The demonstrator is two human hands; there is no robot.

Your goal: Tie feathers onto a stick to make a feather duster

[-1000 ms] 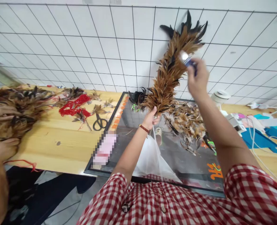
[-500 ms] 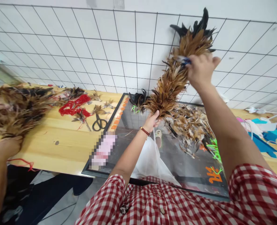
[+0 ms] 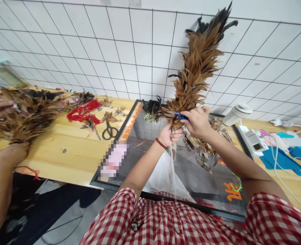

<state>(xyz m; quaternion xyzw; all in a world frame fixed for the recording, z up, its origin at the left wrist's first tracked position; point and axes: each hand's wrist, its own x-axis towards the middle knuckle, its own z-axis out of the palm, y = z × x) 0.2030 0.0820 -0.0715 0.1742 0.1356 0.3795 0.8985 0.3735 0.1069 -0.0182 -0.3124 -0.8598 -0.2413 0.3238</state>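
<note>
A long feather duster (image 3: 195, 71), brown with black feathers at its top, leans up and away towards the tiled wall. My left hand (image 3: 168, 134) is closed round its lower end, where a white strip hangs down. My right hand (image 3: 198, 122) grips small blue-handled snips (image 3: 182, 116), their blades lying against the lowest brown feathers just above my left hand. Loose brown and pale feathers (image 3: 206, 156) lie on the dark glass board (image 3: 145, 160), partly hidden by my right arm. A bunch of black feathers (image 3: 152, 106) with green ties sits left of the duster.
At left, another person's hands (image 3: 11, 154) hold a brown feather bundle (image 3: 35, 119). Black scissors (image 3: 110, 131) and red string (image 3: 84, 111) lie on the wooden table (image 3: 79, 149). At right are a white cup (image 3: 237, 114), a power strip (image 3: 252, 141) with cable and blue cut pieces (image 3: 280, 158).
My right hand has moved down and left with the snips, from the duster's upper part to its lower end. The duster stands more upright. The cup and power strip have come into view.
</note>
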